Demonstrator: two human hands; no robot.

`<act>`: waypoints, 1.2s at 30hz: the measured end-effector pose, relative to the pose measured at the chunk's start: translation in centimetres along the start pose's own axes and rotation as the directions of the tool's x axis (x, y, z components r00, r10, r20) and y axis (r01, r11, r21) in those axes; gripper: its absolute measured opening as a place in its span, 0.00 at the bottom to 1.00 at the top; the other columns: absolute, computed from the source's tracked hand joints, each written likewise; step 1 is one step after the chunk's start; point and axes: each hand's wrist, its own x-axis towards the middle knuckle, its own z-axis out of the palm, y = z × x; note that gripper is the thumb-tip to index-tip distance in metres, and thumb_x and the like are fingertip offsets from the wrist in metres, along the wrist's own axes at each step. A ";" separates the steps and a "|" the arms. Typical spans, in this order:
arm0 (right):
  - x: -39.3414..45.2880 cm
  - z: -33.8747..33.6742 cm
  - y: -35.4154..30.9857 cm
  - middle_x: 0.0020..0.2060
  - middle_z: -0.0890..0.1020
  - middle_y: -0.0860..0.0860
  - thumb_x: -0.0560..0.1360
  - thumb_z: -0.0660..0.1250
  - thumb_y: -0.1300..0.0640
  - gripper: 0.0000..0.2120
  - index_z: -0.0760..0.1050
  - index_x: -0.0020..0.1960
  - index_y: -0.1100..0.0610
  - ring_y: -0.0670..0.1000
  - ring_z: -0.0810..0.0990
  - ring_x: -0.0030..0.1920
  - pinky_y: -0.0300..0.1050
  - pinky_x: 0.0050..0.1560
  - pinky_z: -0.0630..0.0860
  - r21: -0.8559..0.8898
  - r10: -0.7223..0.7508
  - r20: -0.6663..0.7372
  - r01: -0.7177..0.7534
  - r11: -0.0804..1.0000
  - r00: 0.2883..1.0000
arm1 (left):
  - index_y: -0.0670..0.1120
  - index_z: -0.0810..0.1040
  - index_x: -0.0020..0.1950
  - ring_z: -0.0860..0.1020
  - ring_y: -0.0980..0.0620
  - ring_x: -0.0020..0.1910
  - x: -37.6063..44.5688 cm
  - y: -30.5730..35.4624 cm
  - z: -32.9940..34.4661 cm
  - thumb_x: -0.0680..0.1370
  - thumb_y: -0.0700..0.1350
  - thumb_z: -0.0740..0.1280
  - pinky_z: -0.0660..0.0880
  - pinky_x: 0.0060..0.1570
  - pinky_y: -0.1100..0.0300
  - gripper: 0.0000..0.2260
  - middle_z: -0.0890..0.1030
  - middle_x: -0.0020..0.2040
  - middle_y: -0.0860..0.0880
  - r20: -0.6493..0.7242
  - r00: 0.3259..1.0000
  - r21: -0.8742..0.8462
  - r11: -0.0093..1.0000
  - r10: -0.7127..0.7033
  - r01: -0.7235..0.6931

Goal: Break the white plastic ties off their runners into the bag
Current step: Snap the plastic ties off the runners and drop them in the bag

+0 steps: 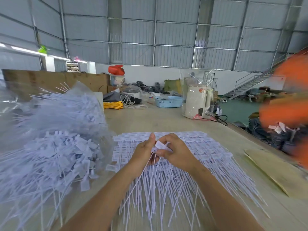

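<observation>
both hands are working at centre: the left hand [144, 150] is gripping thin tails while the right hand [173, 151] is pinching a white tie [160, 145], seemingly at its tag. light, springy plastic; hold near the tag. the bag [55, 130] is lying at nine o'clock.

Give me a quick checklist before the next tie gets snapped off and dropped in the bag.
1. Left hand holds the tie strands: ok, fingers curled round them.
2. Right hand pinches the white tag: ok.
3. Tag already free of its runner: cannot tell, the fingers hide the joint.
4. Clear bag within reach on the left: ok, heaped with loose ties beside the left forearm.
5. Bag mouth open toward the hands: cannot tell, the plastic is blurred.
6. More ties ready: ok, the stack of ties lies on the table under both hands.
</observation>
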 end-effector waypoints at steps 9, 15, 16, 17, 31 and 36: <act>-0.6 -0.3 0.2 0.54 0.73 0.52 0.66 0.77 0.61 0.24 0.71 0.57 0.51 0.51 0.75 0.42 0.38 0.42 0.72 0.120 0.111 0.039 -0.115 0.986 0.993 | 0.43 0.78 0.40 0.71 0.54 0.24 -0.6 -0.2 0.1 0.79 0.49 0.65 0.68 0.23 0.66 0.13 0.75 0.25 0.50 -0.008 0.995 0.006 0.995 0.102 -0.102; -0.6 -1.6 1.0 0.41 0.77 0.49 0.70 0.73 0.49 0.15 0.76 0.49 0.57 0.46 0.74 0.39 0.42 0.42 0.70 -0.112 0.170 0.106 -0.158 0.981 0.980 | 0.39 0.76 0.44 0.71 0.55 0.22 -0.6 -0.1 -0.3 0.80 0.45 0.63 0.68 0.23 0.65 0.10 0.77 0.27 0.49 -0.123 0.987 -0.108 0.987 0.102 -0.115; -0.7 -1.8 1.1 0.37 0.76 0.52 0.71 0.72 0.49 0.15 0.76 0.45 0.61 0.49 0.73 0.35 0.43 0.39 0.69 -0.116 0.173 0.117 -0.159 0.980 0.978 | 0.40 0.77 0.43 0.71 0.55 0.22 -0.7 0.0 -0.4 0.80 0.46 0.63 0.68 0.23 0.65 0.11 0.77 0.28 0.49 -0.120 0.988 -0.117 0.987 0.097 -0.111; -0.7 -1.9 1.2 0.33 0.74 0.53 0.72 0.71 0.50 0.16 0.76 0.42 0.64 0.50 0.72 0.32 0.43 0.37 0.67 -0.107 0.170 0.118 -0.157 0.982 0.978 | 0.41 0.77 0.42 0.71 0.55 0.22 -0.8 0.2 -0.3 0.80 0.49 0.62 0.68 0.23 0.64 0.14 0.77 0.28 0.50 -0.120 0.989 -0.106 0.990 0.085 -0.098; -0.6 -2.2 1.6 0.27 0.70 0.50 0.75 0.68 0.52 0.14 0.74 0.35 0.59 0.47 0.67 0.27 0.41 0.33 0.63 -0.150 0.131 0.102 -0.114 0.982 0.986 | 0.44 0.75 0.37 0.76 0.47 0.39 -1.1 10.7 -16.0 0.79 0.55 0.62 0.70 0.41 0.57 0.17 0.78 0.38 0.45 -0.217 0.947 0.941 0.308 0.235 0.139; -0.6 -2.1 1.5 0.27 0.70 0.51 0.75 0.68 0.51 0.14 0.73 0.37 0.59 0.48 0.67 0.28 0.41 0.33 0.63 -0.178 0.140 0.105 -0.120 0.977 0.984 | 0.47 0.73 0.64 0.73 0.43 0.62 -3.0 6.5 -22.9 0.67 0.75 0.51 0.70 0.62 0.52 0.39 0.74 0.64 0.43 -0.383 0.921 0.922 -0.086 -0.072 0.377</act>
